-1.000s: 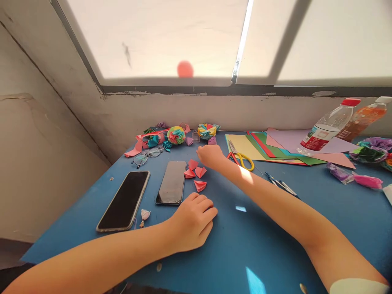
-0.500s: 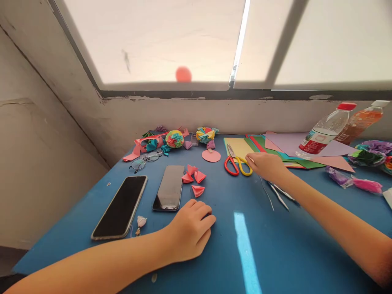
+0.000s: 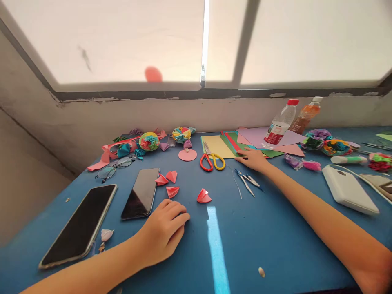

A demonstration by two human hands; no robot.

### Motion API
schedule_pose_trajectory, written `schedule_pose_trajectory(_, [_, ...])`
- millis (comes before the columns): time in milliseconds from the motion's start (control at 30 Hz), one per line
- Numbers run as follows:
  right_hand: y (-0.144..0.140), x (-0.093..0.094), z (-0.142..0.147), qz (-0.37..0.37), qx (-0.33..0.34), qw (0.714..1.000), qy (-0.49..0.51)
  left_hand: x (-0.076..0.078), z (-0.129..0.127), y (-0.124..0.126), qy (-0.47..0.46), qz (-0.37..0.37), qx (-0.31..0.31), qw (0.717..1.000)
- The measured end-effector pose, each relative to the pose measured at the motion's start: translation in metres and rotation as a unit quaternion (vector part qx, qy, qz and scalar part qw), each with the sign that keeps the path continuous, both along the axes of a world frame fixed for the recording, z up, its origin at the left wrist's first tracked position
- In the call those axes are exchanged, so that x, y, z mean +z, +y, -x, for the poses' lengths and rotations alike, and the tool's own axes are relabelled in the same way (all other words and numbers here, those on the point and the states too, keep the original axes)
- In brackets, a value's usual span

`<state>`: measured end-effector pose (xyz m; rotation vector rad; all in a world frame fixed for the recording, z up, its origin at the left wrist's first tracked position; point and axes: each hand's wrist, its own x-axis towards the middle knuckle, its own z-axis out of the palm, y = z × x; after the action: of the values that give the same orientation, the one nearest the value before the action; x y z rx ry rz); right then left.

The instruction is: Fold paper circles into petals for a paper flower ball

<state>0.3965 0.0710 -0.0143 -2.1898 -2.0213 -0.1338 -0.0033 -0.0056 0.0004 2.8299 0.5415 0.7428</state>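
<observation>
A person's right hand (image 3: 252,159), fingers flat, rests on the stacked coloured paper (image 3: 235,143), having moved past the scissors (image 3: 212,160); the left hand (image 3: 163,232), loosely curled and empty, stays on the blue table (image 3: 275,245). The bottle (image 3: 280,126) label is unreadable.

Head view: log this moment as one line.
left hand: resting curled on blue table | right hand: touching coloured paper stack | scissors: untouched | grip: none
</observation>
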Motion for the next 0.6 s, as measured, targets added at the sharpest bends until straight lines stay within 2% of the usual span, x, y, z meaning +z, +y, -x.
schedule_pose_trajectory(133, [-0.002,-0.002,-0.005,-0.037,0.000,0.999,0.010,0.002,-0.001,0.002,0.003,-0.009,-0.014,1.000])
schedule_pose_trajectory(267, [-0.006,-0.005,-0.010,-0.067,0.005,0.998,0.015,0.001,-0.002,0.005,0.003,-0.023,0.000,1.000])
schedule_pose_trajectory(400, [-0.011,-0.010,-0.009,-0.108,0.023,0.994,0.020,0.002,-0.002,-0.003,0.019,-0.084,0.020,0.996])
schedule_pose_trajectory(500, [-0.007,-0.017,-0.011,-0.137,0.036,0.990,0.027,0.010,-0.001,-0.007,0.051,-0.123,0.075,0.988])
schedule_pose_trajectory(600, [-0.002,-0.022,-0.014,-0.146,0.045,0.988,0.030,0.029,0.008,0.006,0.062,-0.129,0.156,0.977])
